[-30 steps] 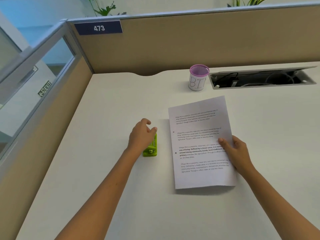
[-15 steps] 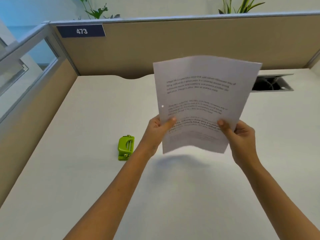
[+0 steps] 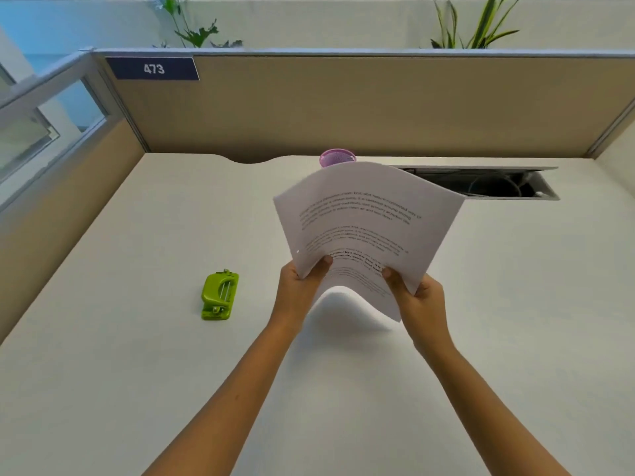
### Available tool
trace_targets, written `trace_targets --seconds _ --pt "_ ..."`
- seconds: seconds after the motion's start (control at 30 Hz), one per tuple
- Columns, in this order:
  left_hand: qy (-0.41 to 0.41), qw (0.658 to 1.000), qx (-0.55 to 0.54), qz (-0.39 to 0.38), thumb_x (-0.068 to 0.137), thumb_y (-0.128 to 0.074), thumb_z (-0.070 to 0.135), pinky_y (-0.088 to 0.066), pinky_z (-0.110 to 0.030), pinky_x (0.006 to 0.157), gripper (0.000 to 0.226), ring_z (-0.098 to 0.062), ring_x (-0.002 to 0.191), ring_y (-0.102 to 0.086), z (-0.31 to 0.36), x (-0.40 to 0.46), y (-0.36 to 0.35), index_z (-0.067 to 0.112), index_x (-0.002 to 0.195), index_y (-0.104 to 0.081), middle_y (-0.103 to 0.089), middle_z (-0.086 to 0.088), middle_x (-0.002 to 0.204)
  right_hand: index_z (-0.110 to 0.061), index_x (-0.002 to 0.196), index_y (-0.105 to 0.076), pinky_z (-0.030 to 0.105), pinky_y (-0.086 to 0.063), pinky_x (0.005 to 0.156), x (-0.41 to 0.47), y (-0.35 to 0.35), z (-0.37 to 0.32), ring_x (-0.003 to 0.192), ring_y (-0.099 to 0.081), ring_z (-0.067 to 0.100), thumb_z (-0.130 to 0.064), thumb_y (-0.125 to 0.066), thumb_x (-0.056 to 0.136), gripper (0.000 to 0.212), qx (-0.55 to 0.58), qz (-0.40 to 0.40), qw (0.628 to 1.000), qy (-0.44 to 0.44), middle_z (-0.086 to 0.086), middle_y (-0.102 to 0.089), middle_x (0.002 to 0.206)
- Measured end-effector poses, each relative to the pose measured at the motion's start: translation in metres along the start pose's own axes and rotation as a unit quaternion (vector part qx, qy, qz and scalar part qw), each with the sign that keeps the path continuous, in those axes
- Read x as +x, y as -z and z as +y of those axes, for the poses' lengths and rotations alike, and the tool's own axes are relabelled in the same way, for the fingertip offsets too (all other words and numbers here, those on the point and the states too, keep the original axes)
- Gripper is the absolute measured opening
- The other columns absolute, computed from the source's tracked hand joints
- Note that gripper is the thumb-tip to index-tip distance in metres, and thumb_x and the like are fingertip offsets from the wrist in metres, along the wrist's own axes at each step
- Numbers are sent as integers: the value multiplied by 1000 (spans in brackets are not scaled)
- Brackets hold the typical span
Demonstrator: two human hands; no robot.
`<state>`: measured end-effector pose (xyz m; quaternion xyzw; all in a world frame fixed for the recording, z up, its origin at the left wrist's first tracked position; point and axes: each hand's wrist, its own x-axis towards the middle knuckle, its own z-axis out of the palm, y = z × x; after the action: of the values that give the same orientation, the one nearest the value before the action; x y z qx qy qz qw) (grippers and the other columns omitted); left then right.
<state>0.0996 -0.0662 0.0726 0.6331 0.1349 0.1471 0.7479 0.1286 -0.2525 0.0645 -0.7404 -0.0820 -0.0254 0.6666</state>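
Paper [image 3: 367,214]: is bowing more and tipping lower than half a second ago, uncovering the pink cup [image 3: 336,158] behind it.
Left hand [image 3: 299,290]: is pinching the paper's lower left edge, thumb on the printed face, fingers curled behind.
Right hand [image 3: 417,300]: is pinching the lower right edge likewise.
Paper's place: is hanging above the worktop [image 3: 137,338], right of the green hole punch [image 3: 220,296] and apart from it.
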Motion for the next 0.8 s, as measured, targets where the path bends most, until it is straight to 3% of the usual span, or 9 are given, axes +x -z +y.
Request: trace_targets --seconds 0.07,0.17,0.3,0.47,0.53,0.63,0.8 --pt "-1 1000 4 3 85 -68 28 -51 -10 58 25 6 80 -65 -4 1 -1 53 83 -69 -71 28 81 -36 95 -69 28 -58 74 2 3 4 89 -68 11 -34 -62 89 10 1 -13 1000 -10 -14 -74 94" --pt "29 999 34 6 86 -67 27 -51 -10 58 21 -2 83 -67 -18 -1 -4 47 80 -70 -72 21 83 -30 99 -68 33 -57 79 4 7 20 92 -67 12 -22 -62 90 13 -20 -36 998 -49 -10 -73 97" --pt "45 996 72 13 87 -66 31 -49 -12 69 15 6 88 -62 -37 -8 -6 45 82 -68 -70 21 90 -18 112 -65 36 -56 84 6 17 39 96 -65 20 -15 -62 90 23 -53 -61 993 -89 -1 -70 105" --pt "66 990 115 43 86 -67 29 -46 -8 59 8 6 79 -59 -42 -6 -4 37 85 -65 -68 15 87 -8 115 -64 49 -56 79 12 28 47 90 -64 31 -16 -60 91 25 -131 -63 986 -79 3 -67 101" --pt "60 990 122 34 86 -68 26 -49 -10 62 14 6 79 -62 -39 -6 -2 40 81 -65 -68 20 84 -15 108 -66 40 -58 73 13 32 45 88 -66 25 -17 -61 91 18 -120 -53 989 -75 -3 -68 95" --pt "45 994 97 9 86 -68 24 -50 -6 66 16 7 83 -65 -35 -7 5 37 95 -65 -68 22 92 -34 92 -65 12 -51 62 13 35 37 81 -66 0 -20 -62 90 15 -108 -32 992 -49 -21 -70 88" --pt "53 997 55 11 84 -70 27 -52 -9 62 13 9 80 -68 -29 -6 25 37 91 -66 -71 24 85 -31 81 -62 11 -49 57 8 18 24 71 -61 -3 -22 -59 92 14 -106 -6 994 -21 -22 -68 83"
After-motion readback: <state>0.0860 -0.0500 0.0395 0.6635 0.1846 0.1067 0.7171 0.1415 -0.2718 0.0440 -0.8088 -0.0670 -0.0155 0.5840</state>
